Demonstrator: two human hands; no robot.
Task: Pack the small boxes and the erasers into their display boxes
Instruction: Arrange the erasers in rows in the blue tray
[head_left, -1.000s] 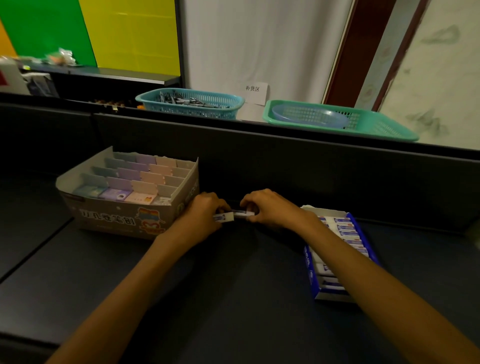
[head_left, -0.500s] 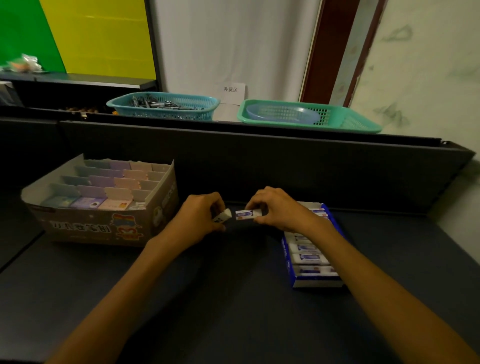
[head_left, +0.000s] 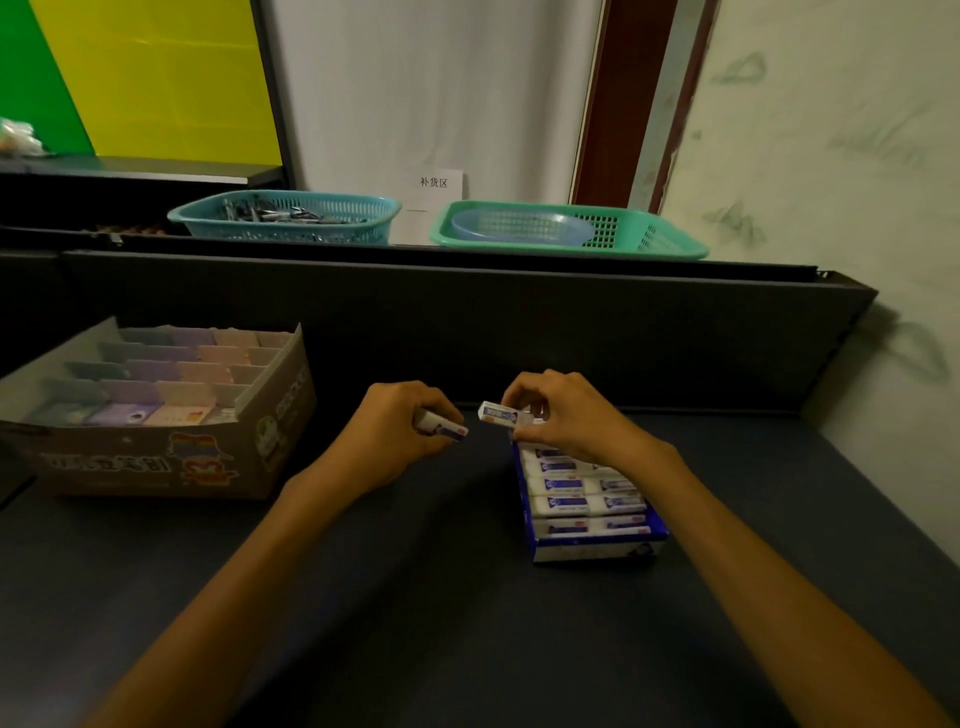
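My left hand (head_left: 395, 431) grips a white eraser (head_left: 441, 425) with a blue sleeve, its end poking out to the right. My right hand (head_left: 566, 415) pinches a second eraser (head_left: 503, 414) just above the far end of the blue eraser display box (head_left: 597, 551), which holds rows of erasers. The two erasers are a small gap apart. At the left stands a cardboard display box (head_left: 156, 462) with tiers of small pastel boxes (head_left: 150, 384).
A dark partition wall (head_left: 467, 322) runs behind the dark table (head_left: 415, 597). On the ledge above sit a teal basket (head_left: 285, 221) with metal items and a green basket (head_left: 571, 231) holding a bluish dish. A pale wall lies at the right.
The two erasers, held end to end a second ago, have come apart. My right hand has carried its eraser toward the blue box's far end. The view has shifted right.
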